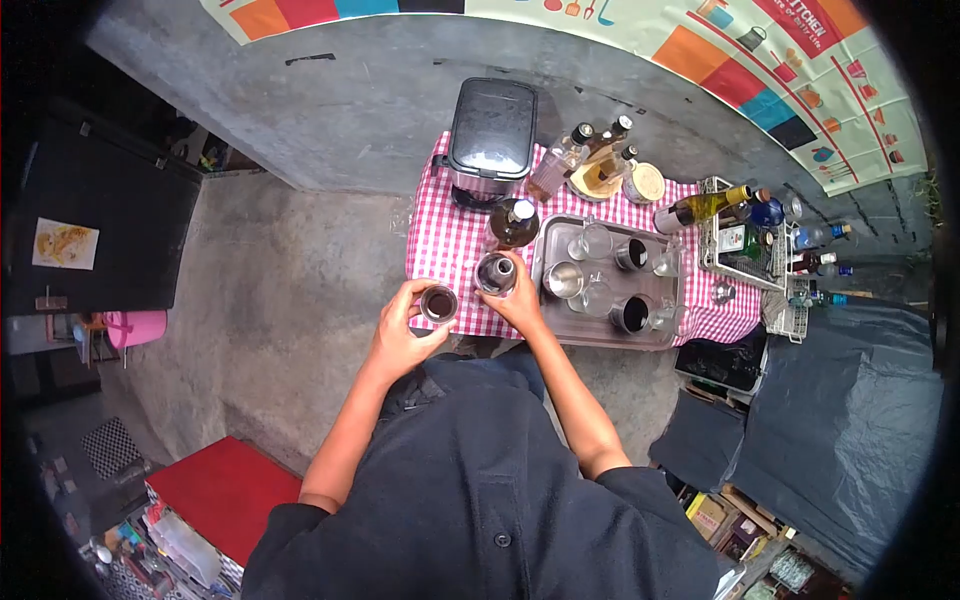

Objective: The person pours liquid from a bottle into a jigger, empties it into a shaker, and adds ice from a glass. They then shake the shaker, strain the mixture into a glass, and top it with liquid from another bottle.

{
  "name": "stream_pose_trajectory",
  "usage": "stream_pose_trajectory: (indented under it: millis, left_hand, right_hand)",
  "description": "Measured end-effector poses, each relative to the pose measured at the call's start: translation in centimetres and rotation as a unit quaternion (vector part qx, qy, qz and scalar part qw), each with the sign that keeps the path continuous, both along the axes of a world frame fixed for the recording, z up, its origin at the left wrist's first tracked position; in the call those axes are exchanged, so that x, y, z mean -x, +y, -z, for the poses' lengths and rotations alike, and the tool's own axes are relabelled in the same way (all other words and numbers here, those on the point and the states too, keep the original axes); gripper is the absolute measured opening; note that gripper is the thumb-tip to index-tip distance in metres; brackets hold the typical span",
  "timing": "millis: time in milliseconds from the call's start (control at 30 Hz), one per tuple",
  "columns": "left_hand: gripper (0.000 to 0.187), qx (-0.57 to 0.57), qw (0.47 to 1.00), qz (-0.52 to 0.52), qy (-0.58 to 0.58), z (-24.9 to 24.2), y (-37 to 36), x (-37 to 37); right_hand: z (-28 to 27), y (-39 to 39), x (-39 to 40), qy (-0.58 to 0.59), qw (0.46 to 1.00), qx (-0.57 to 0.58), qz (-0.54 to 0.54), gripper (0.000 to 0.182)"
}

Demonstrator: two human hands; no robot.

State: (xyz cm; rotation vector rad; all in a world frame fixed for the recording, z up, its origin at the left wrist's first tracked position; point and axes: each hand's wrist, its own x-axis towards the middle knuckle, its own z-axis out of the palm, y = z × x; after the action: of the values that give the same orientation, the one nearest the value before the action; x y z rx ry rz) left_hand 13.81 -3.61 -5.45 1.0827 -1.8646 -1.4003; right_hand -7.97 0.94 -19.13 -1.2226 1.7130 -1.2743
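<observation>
My left hand (398, 338) is wrapped round a small clear glass (438, 303) with dark liquid in it, at the front edge of the table. Beside it, my right hand (524, 302) grips a dark bottle (494, 274) seen from above, its open mouth towards me. The glass and the bottle are apart. Just behind the bottle stands a dark round bottle (512, 224) with a white cap. Right of my right hand, a brown tray (590, 332) carries a metal cup (563, 280), clear glass mugs (590, 242) and dark-filled glasses (632, 314).
A black-lidded appliance (492, 130) stands at the back left of the checkered tablecloth (432, 235). Several bottles (560, 165) line the back. A wire basket (745, 262) of bottles is at the right. A red-topped table (225, 495) is behind me on the left.
</observation>
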Motion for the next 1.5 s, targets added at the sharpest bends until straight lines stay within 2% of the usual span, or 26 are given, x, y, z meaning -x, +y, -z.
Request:
stream_pose_trajectory:
  millis: [167, 300, 367, 400, 467, 533, 600, 667, 733, 800, 900, 1033, 1133, 1267, 1333, 1500]
  left_hand:
    - [0.052, -0.012, 1.000, 0.008, 0.003, 0.0, -0.1, 0.3]
    - [0.053, -0.021, 1.000, 0.007, 0.018, 0.1, 0.0, 0.6]
    - [0.053, -0.017, 0.999, 0.024, 0.018, 0.0, 0.1, 0.8]
    - [0.054, -0.013, 0.999, 0.033, 0.019, -0.1, 0.1, 0.9]
    - [0.052, -0.038, 0.997, 0.047, 0.044, -1.3, 0.3, 1.9]
    - [0.050, 0.016, 0.994, 0.106, 0.026, -2.2, 0.5, 2.8]
    - [0.052, 0.001, 0.987, 0.155, 0.038, -1.8, 0.8, 4.0]
    - [0.052, -0.028, 0.980, 0.186, 0.058, -1.7, 1.4, 5.5]
    - [0.053, -0.002, 0.975, 0.214, 0.057, -1.6, 1.9, 7.2]
    - [0.054, 0.063, 0.969, 0.238, 0.036, -1.6, 2.3, 8.7]
    - [0.055, 0.075, 0.966, 0.245, 0.044, -1.8, 2.8, 11.0]
    - [0.054, 0.016, 0.975, 0.219, 0.029, -2.1, 4.2, 14.1]
    - [0.058, 0.055, 0.980, 0.193, 0.011, -1.3, 5.1, 16.1]
    - [0.061, 0.052, 0.984, 0.168, -0.009, -1.3, 6.0, 18.4]
    - [0.064, 0.014, 0.988, 0.154, -0.005, -1.2, 6.2, 19.3]
    - [0.066, -0.013, 0.994, 0.101, -0.050, 1.7, 5.4, 19.9]
  right_hand:
    - [0.6, 0.3, 0.6, 0.023, 0.999, -0.016, -0.020, 0.084]
    - [-1.1, 0.6, 1.4, 0.038, 0.997, -0.038, -0.046, 0.086]
    - [-2.2, 1.8, 2.3, 0.141, 0.983, -0.091, -0.070, 0.086]
    - [-3.5, 2.4, 2.6, 0.140, 0.984, -0.093, -0.062, 0.086]
    - [-6.9, 4.0, 3.1, 0.057, 0.975, -0.192, -0.093, 0.085]
    - [-9.3, 5.8, 3.3, 0.041, 0.976, -0.193, -0.091, 0.079]
    - [-12.1, 7.6, 2.9, -0.027, 0.984, -0.133, -0.118, 0.077]
    - [-13.8, 9.1, 2.5, -0.025, 0.987, -0.095, -0.127, 0.075]
    - [-15.4, 10.0, 2.3, -0.051, 0.989, -0.080, -0.116, 0.074]
    - [-15.2, 11.1, 2.5, -0.038, 0.994, -0.068, -0.080, 0.072]
    - [-14.4, 12.1, 4.0, -0.028, 0.998, -0.038, -0.035, 0.071]
    - [-14.5, 12.1, 7.6, 0.037, 0.998, -0.017, -0.053, 0.071]
    - [-14.1, 11.7, 10.7, 0.079, 0.993, -0.014, -0.088, 0.067]
    - [-12.9, 11.3, 14.1, 0.049, 0.991, -0.005, -0.125, 0.061]
    - [-12.3, 11.0, 15.5, 0.035, 0.990, -0.010, -0.140, 0.059]
    - [-8.2, 10.2, 18.5, 0.029, 0.987, -0.026, -0.156, 0.055]
